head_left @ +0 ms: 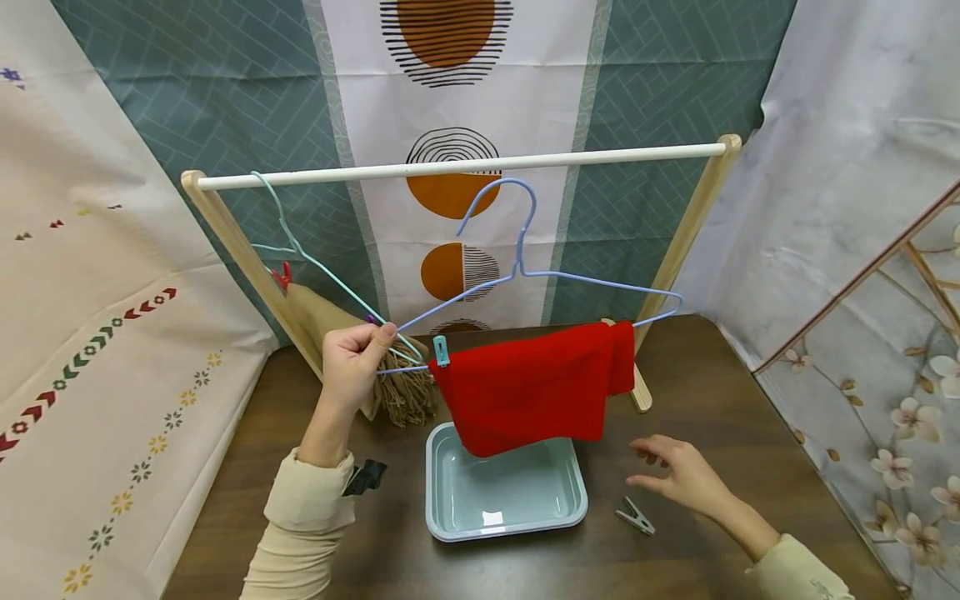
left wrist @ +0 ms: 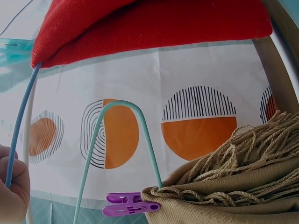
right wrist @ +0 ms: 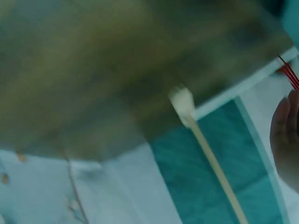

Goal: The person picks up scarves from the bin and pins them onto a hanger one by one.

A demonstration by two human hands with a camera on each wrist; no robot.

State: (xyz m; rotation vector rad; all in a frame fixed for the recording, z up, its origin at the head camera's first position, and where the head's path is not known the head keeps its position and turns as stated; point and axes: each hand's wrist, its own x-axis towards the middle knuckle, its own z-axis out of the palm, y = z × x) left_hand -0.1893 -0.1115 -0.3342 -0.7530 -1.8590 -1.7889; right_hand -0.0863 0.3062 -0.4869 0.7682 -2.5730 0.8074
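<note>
My left hand [head_left: 351, 362] grips the left end of a periwinkle-blue wire hanger [head_left: 519, 250], held up in front of the rack with its hook off the rail. A red knit cloth [head_left: 536, 387] hangs folded over the hanger's lower bar. At the cloth's left corner sits a teal clothespin [head_left: 441, 351]; no pin shows at its right corner. My right hand [head_left: 682, 477], fingers loosely bent and holding nothing, hovers just above and right of a grey clothespin [head_left: 636, 517] on the table. In the left wrist view, the left fingers [left wrist: 16, 186] wrap the blue wire.
A wooden rack with a white rail [head_left: 450, 169] stands behind. On its left hangs a mint hanger [head_left: 330, 275] with a tan fringed cloth [head_left: 318, 312], held by red [head_left: 282, 275] and purple [left wrist: 131, 205] clothespins. A pale blue tray [head_left: 502, 531] lies below the red cloth.
</note>
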